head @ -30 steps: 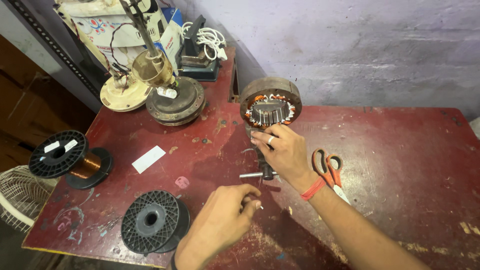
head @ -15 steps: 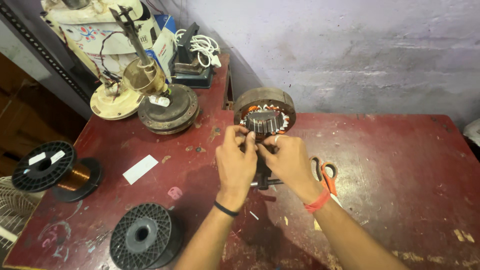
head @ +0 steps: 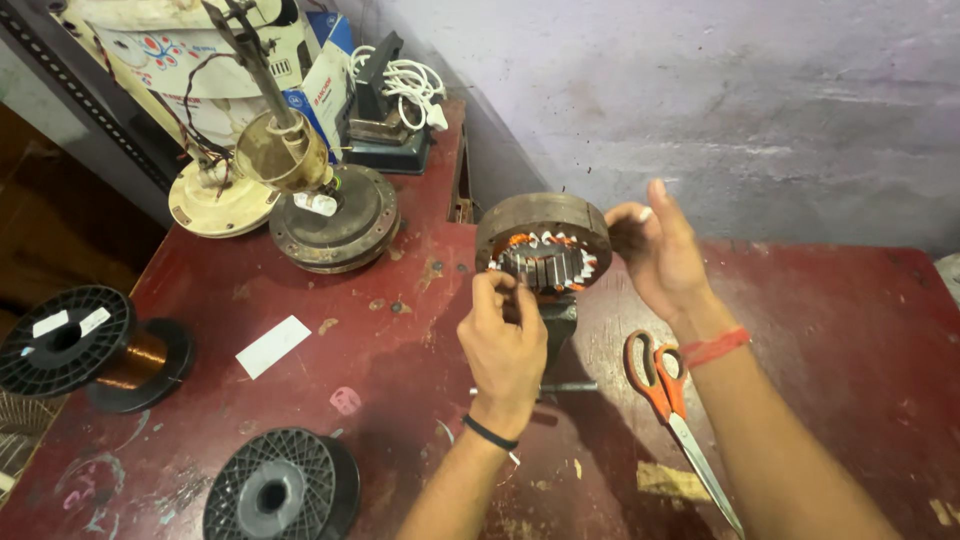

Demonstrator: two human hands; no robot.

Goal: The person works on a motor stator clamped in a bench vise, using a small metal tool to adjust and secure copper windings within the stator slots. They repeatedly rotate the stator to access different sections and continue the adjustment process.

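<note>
A round brown motor stator [head: 545, 222] with copper windings and white slot liners stands on edge, clamped in a small dark vise [head: 558, 322] on the red table [head: 830, 330]. My left hand [head: 505, 345] is curled in front of it, its fingertips pinched on the winding at the stator's lower left face. What lies between those fingertips is too small to make out. My right hand [head: 660, 250] is spread open just right of the stator, with the thumb close to the rim. It wears a red wrist thread.
Orange-handled scissors [head: 655, 380] lie right of the vise. A copper wire spool [head: 75, 345] and a black spool [head: 280, 490] sit at the left, with a white paper slip [head: 273, 346] between. Fan motor parts [head: 335, 220], boxes and a white cable [head: 405, 80] crowd the back left.
My left hand rose from the table near the vise handle to the stator's front. My right hand came off the stator, moved right and opened.
</note>
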